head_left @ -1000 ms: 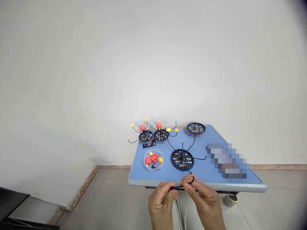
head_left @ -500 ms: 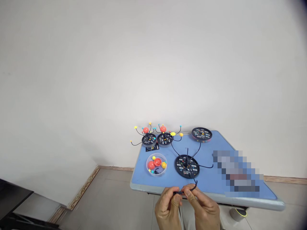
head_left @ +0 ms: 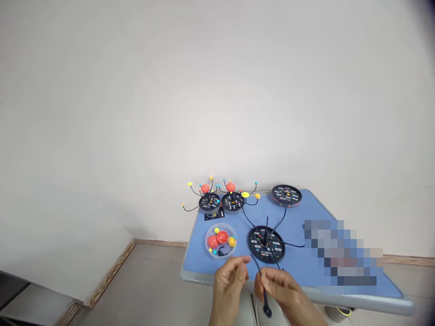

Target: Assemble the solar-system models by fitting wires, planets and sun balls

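Note:
My right hand (head_left: 284, 290) pinches a thin black plastic arm (head_left: 265, 296) over the table's front edge. The arm's ring-shaped end hangs low and its thin tip points up and left. Just left of that tip is my left hand (head_left: 227, 283), thumb and index finger apart, with nothing visible between them. Behind the hands lies a round black base (head_left: 256, 258) with printed labels. Several curved black arms spread from its centre post. A clear round tub (head_left: 208, 246) to the left contains red half-balls, small yellow, orange and blue balls, and a black piece.
Two solar system models (head_left: 210, 203) (head_left: 233, 202) with coloured balls stand at the back left, by a dark printed card (head_left: 217, 214). Another round base (head_left: 287, 194) sits at the back right. A pixelated patch (head_left: 340, 253) covers the blue table's (head_left: 238, 267) right side.
Both hands had been on the black arm; the left has let go and moved slightly left. In my right hand the arm has turned steeply, ring end down.

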`<state>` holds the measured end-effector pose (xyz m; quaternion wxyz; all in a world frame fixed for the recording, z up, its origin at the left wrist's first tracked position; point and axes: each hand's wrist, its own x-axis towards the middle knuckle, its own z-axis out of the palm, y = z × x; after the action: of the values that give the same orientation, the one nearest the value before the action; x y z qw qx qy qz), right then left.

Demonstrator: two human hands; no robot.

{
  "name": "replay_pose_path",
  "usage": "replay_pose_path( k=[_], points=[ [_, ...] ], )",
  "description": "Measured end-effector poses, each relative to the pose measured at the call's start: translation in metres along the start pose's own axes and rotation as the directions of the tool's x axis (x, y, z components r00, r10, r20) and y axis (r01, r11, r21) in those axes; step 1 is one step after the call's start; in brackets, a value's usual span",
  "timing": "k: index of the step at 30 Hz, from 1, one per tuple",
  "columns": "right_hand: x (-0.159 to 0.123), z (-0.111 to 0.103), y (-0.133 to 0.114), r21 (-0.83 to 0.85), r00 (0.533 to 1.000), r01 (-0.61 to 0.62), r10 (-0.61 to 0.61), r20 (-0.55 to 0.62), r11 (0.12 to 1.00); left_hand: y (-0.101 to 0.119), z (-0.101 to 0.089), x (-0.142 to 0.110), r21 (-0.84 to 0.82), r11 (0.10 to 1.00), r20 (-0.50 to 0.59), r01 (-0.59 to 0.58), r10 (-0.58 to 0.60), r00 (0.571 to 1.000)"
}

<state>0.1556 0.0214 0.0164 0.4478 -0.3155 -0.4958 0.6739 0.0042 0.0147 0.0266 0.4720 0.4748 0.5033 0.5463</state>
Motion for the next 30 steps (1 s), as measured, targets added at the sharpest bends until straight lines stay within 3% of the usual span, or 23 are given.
replay_pose_path(
  k=[4, 7, 11, 15, 17, 20, 22, 25, 30],
  points=[
    [0.008, 0.01, 0.019, 0.139, 0.977, -0.122, 0.094, 0.192, 0.983, 0.0, 0.001, 0.009, -0.059, 0.998, 0.112, 0.015, -0.008, 0.994],
    [0.013, 0.012, 0.023, 0.285, 0.966, -0.19, 0.128, 0.222, 0.94, -0.005, 0.002, 0.012, -0.135, 0.991, 0.098, 0.013, 0.0, 0.995],
    [0.014, 0.007, 0.003, 0.32, 0.965, -0.223, 0.163, 0.203, 0.921, -0.001, 0.005, 0.017, -0.219, 0.972, 0.145, 0.084, -0.052, 0.988],
    [0.01, -0.008, -0.032, 0.024, 0.976, -0.203, 0.2, 0.08, 0.979, 0.008, 0.015, 0.026, -0.256, 0.963, 0.148, 0.088, -0.05, 0.988],
    [0.009, -0.021, -0.045, -0.208, 0.99, -0.139, 0.136, -0.027, 0.968, 0.01, 0.021, 0.031, -0.255, 0.966, 0.085, 0.051, -0.031, 0.996],
    [0.012, -0.043, -0.052, -0.528, 0.983, -0.035, -0.066, -0.171, 0.848, 0.002, 0.034, 0.041, -0.251, 0.968, -0.049, -0.023, 0.011, 0.999],
    [0.018, -0.055, -0.048, -0.668, 0.956, 0.017, -0.207, -0.206, 0.744, -0.009, 0.042, 0.049, -0.253, 0.966, -0.125, -0.059, 0.028, 0.992],
    [0.027, -0.069, -0.035, -0.738, 0.919, 0.071, -0.332, -0.213, 0.671, -0.028, 0.052, 0.058, -0.237, 0.968, -0.2, -0.084, 0.036, 0.979],
    [0.043, -0.08, -0.014, -0.707, 0.898, 0.077, -0.356, -0.257, 0.703, -0.047, 0.059, 0.067, -0.147, 0.985, -0.253, -0.094, 0.055, 0.966]
  ],
)
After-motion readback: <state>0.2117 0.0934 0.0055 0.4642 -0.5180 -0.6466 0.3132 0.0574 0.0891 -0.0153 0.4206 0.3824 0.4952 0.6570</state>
